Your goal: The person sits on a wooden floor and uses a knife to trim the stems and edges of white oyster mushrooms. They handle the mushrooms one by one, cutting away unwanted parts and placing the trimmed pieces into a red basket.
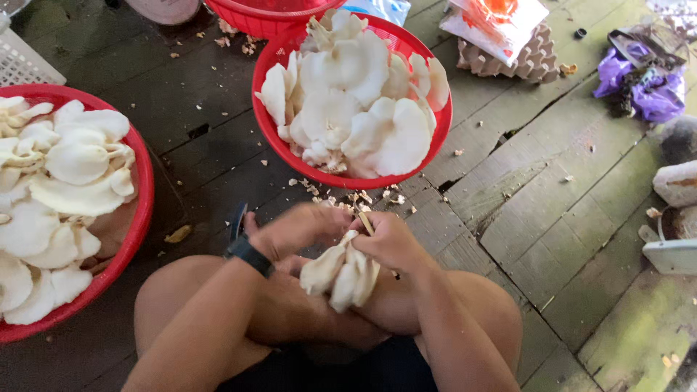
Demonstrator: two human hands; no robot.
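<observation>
Knees frame my view; just above them my left hand (294,232) and right hand (388,239) are both clamped on a mushroom cluster (341,274), a small blade (367,223) at its stem. Two red basins (352,101) (138,210) on the plank floor (552,218) hold piled mushrooms among trimmings, so I judge the work well advanced.

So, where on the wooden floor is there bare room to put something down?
The widest free patch of wooden floor lies right of the centre red basket, below the egg tray. A narrower strip lies between that basket and the left red basket. It is crowded at the hands: left hand, right hand, mushroom cluster.
</observation>
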